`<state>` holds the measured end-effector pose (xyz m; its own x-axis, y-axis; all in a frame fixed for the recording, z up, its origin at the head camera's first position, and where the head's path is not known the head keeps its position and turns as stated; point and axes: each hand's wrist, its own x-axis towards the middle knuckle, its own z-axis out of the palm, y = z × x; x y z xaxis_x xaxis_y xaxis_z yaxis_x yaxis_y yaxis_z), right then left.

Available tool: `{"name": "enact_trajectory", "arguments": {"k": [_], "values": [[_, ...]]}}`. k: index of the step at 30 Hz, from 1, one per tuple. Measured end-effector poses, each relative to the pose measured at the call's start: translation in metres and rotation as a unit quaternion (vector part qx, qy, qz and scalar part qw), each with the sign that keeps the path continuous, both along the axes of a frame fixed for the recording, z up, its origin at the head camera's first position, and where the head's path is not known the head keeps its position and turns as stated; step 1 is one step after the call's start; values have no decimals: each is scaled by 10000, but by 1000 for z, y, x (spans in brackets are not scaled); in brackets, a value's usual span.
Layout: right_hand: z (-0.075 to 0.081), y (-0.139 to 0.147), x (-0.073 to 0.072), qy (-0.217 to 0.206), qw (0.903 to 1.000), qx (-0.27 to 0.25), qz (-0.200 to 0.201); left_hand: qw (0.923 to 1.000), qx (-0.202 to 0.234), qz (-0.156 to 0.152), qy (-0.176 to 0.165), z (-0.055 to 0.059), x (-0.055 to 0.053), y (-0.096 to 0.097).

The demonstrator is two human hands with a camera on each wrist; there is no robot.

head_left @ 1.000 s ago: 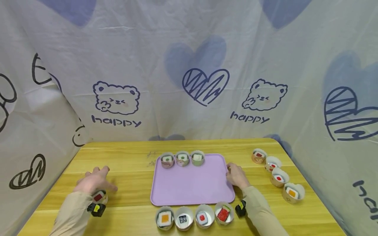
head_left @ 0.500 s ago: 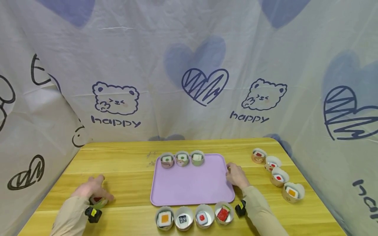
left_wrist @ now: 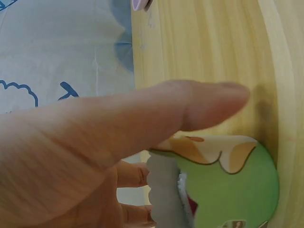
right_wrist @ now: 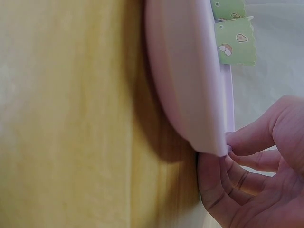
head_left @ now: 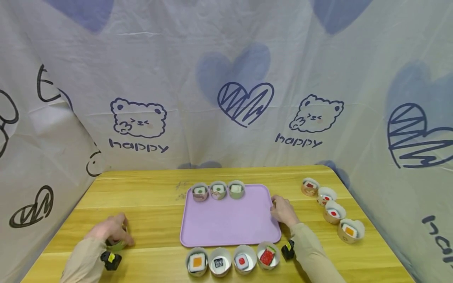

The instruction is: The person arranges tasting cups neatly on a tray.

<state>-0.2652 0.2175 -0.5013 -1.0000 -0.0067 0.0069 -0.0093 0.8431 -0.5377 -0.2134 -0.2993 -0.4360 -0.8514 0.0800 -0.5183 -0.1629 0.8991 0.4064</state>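
Note:
At the left of the table, my left hand point(head_left: 109, 228) reaches down around a green paper baking cup point(head_left: 117, 246). In the left wrist view the thumb lies straight beside the green cup point(left_wrist: 228, 185), with a strip of wood showing between its tip and the cup, while other fingers stand behind the scalloped rim. A white and dark red piece inside is mostly hidden. My right hand point(head_left: 283, 210) pinches the right rim of a lilac tray point(head_left: 230, 222), thumb on top and fingers below in the right wrist view. Three cups point(head_left: 218, 190) with sushi-like pieces stand along the tray's far left edge.
A row of several paper cups point(head_left: 220, 262) with sushi-like pieces stands at the tray's near edge. More filled cups point(head_left: 334, 212) line the table's right side. A printed cloth point(head_left: 198, 118) hangs behind the wooden table point(head_left: 152, 196).
My left hand has lowered and drawn in its fingers around the green cup, shifting slightly left and toward me. The right hand and the tray have stayed put.

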Motion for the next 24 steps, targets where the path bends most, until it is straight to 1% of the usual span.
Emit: {"name": "enact_trajectory", "arguments": {"k": [4,6,11,18,20,24], "values": [[0,0,0,-72,10000,-14,0,9999,61,61,-139,-2,2,0],[0,1,1,-68,10000,-18,9,9996,118,153,-185,-3,4,0],[0,1,0,-51,10000,-34,22,9991,167,328,-187,-5,5,-1],[1,1,1,-52,10000,-44,31,9998,73,160,-38,-6,6,-3],[1,1,1,-48,10000,-40,36,9998,90,197,-38,-6,6,-3],[1,1,2,-61,10000,-38,37,9991,202,369,-91,-5,4,-5]]}}
